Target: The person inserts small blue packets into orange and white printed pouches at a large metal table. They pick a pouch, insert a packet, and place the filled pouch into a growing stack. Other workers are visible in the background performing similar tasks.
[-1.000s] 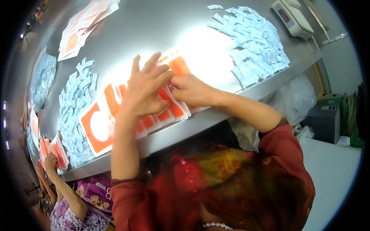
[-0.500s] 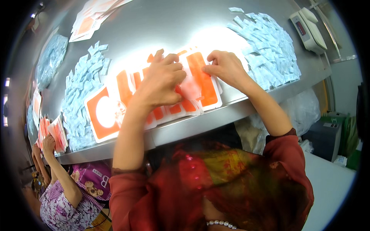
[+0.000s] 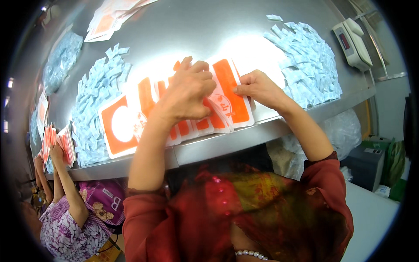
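A row of flat orange-and-white packets (image 3: 114, 124) lies overlapped along the near edge of the metal table. My left hand (image 3: 187, 92) is curled over the middle of the row, its thumb on the near side and its fingers on the far side, gripping several packets. At the right end of the row, my right hand (image 3: 263, 89) pinches the right edge of the end packet (image 3: 231, 89) between thumb and fingers. The left hand and glare hide part of the row.
Heaps of small pale-blue sachets lie right (image 3: 310, 65) and left (image 3: 96, 91) on the table. More packets (image 3: 109, 19) are at the far left, beside a clear bag (image 3: 63, 59) of sachets. A scale (image 3: 352, 43) stands far right. A co-worker's hand (image 3: 56, 153) holds packets at left.
My right thumb and fingers, apart before, have closed on the end packet's edge, and that hand sits slightly lower. My left hand stays over the row. The whole view has shifted slightly.
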`<state>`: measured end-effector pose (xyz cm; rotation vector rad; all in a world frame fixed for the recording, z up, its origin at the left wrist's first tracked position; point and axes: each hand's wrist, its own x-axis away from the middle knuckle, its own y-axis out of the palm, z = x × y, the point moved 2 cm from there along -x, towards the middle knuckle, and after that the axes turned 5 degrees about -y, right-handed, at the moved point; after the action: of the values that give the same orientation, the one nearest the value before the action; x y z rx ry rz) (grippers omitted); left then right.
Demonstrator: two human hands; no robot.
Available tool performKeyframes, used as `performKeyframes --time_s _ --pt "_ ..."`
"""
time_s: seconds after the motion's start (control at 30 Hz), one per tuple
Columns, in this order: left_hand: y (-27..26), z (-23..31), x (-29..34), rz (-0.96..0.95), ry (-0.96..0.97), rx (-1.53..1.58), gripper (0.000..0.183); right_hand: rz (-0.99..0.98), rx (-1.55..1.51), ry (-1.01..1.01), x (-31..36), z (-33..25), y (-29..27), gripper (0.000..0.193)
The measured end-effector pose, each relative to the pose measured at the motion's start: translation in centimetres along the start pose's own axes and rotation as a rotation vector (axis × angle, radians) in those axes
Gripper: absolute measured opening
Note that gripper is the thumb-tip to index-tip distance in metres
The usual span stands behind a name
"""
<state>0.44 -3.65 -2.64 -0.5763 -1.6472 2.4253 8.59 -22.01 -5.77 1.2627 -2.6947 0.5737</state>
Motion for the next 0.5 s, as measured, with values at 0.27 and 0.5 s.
performKeyframes --time_s 0.27,0.5 --pt "-0.8 -0.7 -0.4 0.301 0.028 0.341 0.03 0.116 -0.018 -0.115 -0.4 -3.1 0.9 0.029" --pt "0.6 -0.8 -0.4 0.391 0.032 0.143 0.027 0.138 0.165 -0.208 -1.5 -1.7 1.9 0.04"
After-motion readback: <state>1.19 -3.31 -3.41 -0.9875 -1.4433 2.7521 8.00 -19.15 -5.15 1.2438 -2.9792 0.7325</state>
